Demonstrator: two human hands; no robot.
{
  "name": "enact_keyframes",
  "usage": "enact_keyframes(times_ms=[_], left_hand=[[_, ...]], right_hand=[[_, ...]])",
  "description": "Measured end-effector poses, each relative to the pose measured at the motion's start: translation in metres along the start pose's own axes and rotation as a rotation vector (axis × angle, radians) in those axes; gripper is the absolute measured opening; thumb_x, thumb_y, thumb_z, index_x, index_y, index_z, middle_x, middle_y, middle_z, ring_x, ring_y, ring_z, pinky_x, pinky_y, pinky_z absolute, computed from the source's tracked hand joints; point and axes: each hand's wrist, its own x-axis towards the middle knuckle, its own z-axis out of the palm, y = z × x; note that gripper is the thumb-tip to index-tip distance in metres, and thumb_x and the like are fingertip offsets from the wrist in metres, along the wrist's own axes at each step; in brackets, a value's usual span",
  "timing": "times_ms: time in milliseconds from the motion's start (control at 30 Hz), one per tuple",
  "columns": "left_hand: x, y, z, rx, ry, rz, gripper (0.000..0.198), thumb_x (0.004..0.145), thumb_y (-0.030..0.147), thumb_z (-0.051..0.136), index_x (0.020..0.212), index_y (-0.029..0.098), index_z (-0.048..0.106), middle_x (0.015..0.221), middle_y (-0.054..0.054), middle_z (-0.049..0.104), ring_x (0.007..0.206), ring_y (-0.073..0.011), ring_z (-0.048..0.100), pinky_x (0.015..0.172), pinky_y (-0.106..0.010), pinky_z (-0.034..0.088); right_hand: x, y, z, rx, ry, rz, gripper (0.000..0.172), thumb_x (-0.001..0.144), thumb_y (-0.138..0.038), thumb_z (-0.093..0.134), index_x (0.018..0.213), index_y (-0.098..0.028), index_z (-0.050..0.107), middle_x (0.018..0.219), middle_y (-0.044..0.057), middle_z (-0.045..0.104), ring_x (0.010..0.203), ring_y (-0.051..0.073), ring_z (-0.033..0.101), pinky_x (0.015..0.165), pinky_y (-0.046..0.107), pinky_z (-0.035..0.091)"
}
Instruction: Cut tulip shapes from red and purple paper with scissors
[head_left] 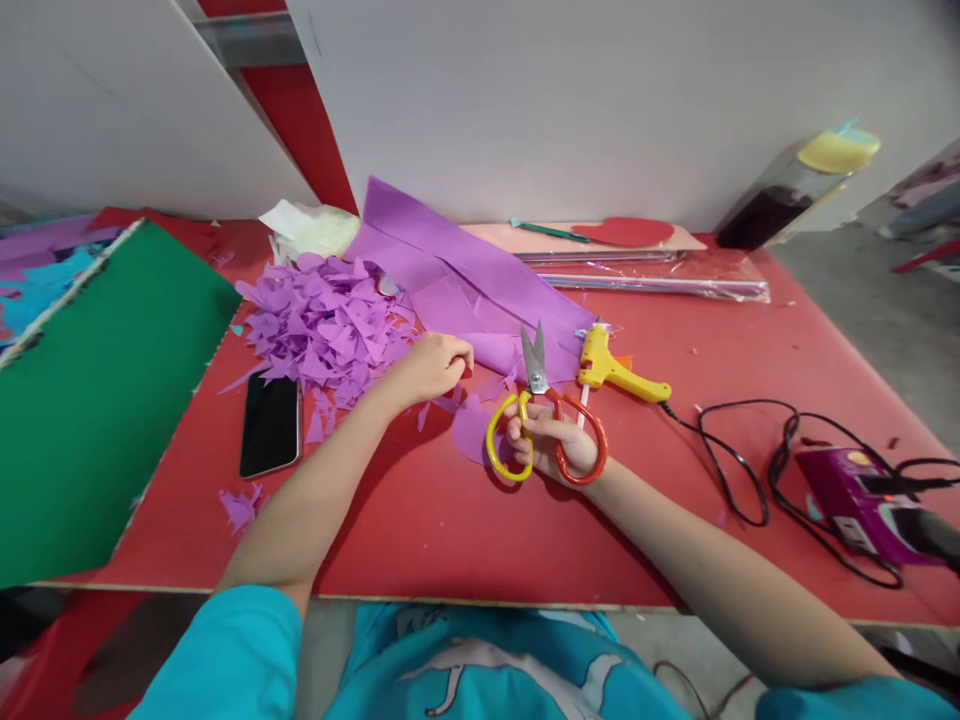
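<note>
My right hand [551,440] grips scissors [537,400] with one yellow and one red handle loop, blades shut and pointing away from me. A rounded purple paper piece [472,430] lies on the red table [420,520] just left of that hand. My left hand [433,365] is curled, fingertips pinched at the edge of the large purple paper sheet [465,285]. A heap of cut purple paper scraps [322,325] lies to its left.
A yellow glue gun [615,370] lies right of the scissors, its black cord [742,460] running to a purple device [862,495]. A black phone [270,422] lies by the scraps. A green board [90,400] covers the left. Clear-wrapped rolls [645,272] lie at the back.
</note>
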Motion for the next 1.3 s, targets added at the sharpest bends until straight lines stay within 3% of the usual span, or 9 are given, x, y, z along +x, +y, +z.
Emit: enact_keyframes(times_ms=[67,200,433,700,833,900,1033,1167,1300], left_hand=[[0.006,-0.001,0.008,0.033,0.014,-0.023,0.032,0.071,0.008,0.037,0.073,0.015,0.068,0.073,-0.006,0.07,0.071,-0.0181,0.064,0.074,-0.029,0.048],[0.01,-0.002,0.017,0.062,0.064,-0.082,0.037,0.078,0.013,0.036,0.101,0.015,0.066,0.088,-0.009,0.071,0.083,-0.0209,0.065,0.078,-0.031,0.048],[0.011,-0.003,0.026,0.158,0.019,-0.262,0.042,0.092,0.034,0.033,0.125,0.017,0.051,0.094,-0.011,0.07,0.092,-0.0261,0.065,0.079,-0.036,0.048],[0.014,-0.012,0.035,0.178,-0.039,-0.31,0.04,0.088,0.028,0.044,0.125,0.016,0.047,0.094,-0.014,0.068,0.091,-0.0297,0.064,0.074,-0.038,0.048],[0.016,-0.02,0.037,0.107,-0.003,-0.333,0.054,0.088,0.031,0.046,0.138,0.014,0.032,0.089,-0.012,0.068,0.088,-0.0274,0.064,0.074,-0.037,0.047],[0.017,-0.025,0.039,0.041,0.02,-0.329,0.052,0.086,0.032,0.048,0.134,0.014,0.039,0.082,-0.009,0.068,0.084,-0.0253,0.064,0.073,-0.035,0.046],[0.019,-0.03,0.041,-0.031,0.051,-0.293,0.025,0.083,0.023,0.051,0.106,0.016,0.059,0.065,-0.002,0.063,0.069,-0.0177,0.062,0.069,-0.028,0.045],[0.021,-0.032,0.039,-0.066,0.13,-0.278,0.015,0.081,0.016,0.049,0.092,0.017,0.059,0.058,0.002,0.059,0.06,-0.0136,0.058,0.066,-0.024,0.044],[0.02,-0.037,0.028,-0.064,0.294,-0.32,0.018,0.084,0.015,0.043,0.097,0.016,0.055,0.069,-0.001,0.062,0.067,-0.0134,0.059,0.07,-0.025,0.044]], right_hand=[[0.0,0.001,0.001,-0.031,-0.001,-0.021,0.019,0.071,-0.021,0.069,0.087,-0.014,0.061,0.07,0.001,0.063,0.053,0.008,0.05,0.047,0.021,0.043],[-0.001,0.005,0.001,-0.122,-0.016,-0.096,0.021,0.072,-0.024,0.07,0.089,-0.015,0.06,0.07,0.001,0.065,0.053,0.009,0.053,0.047,0.022,0.046],[-0.004,0.011,0.002,-0.339,-0.093,-0.174,0.022,0.078,-0.026,0.066,0.094,-0.015,0.056,0.074,0.002,0.065,0.054,0.011,0.056,0.048,0.024,0.049],[-0.004,0.01,0.002,-0.251,-0.085,-0.153,0.018,0.078,-0.025,0.064,0.09,-0.016,0.055,0.07,0.001,0.063,0.056,0.011,0.057,0.048,0.023,0.049],[-0.003,0.009,0.004,-0.202,-0.06,-0.154,0.016,0.077,-0.024,0.064,0.087,-0.016,0.054,0.07,0.002,0.063,0.056,0.011,0.056,0.048,0.022,0.048],[-0.003,0.009,0.004,-0.199,-0.051,-0.149,0.017,0.076,-0.024,0.065,0.087,-0.016,0.054,0.07,0.002,0.064,0.056,0.011,0.056,0.048,0.022,0.048],[-0.003,0.009,0.004,-0.232,-0.061,-0.135,0.018,0.076,-0.025,0.065,0.088,-0.015,0.054,0.071,0.003,0.065,0.055,0.012,0.058,0.047,0.023,0.049],[-0.003,0.009,0.004,-0.263,-0.055,-0.132,0.019,0.076,-0.026,0.065,0.087,-0.016,0.055,0.07,0.003,0.066,0.054,0.012,0.058,0.047,0.024,0.049],[-0.004,0.008,0.005,-0.285,-0.024,-0.125,0.021,0.074,-0.03,0.067,0.085,-0.016,0.056,0.072,0.004,0.066,0.054,0.013,0.057,0.046,0.025,0.049]])
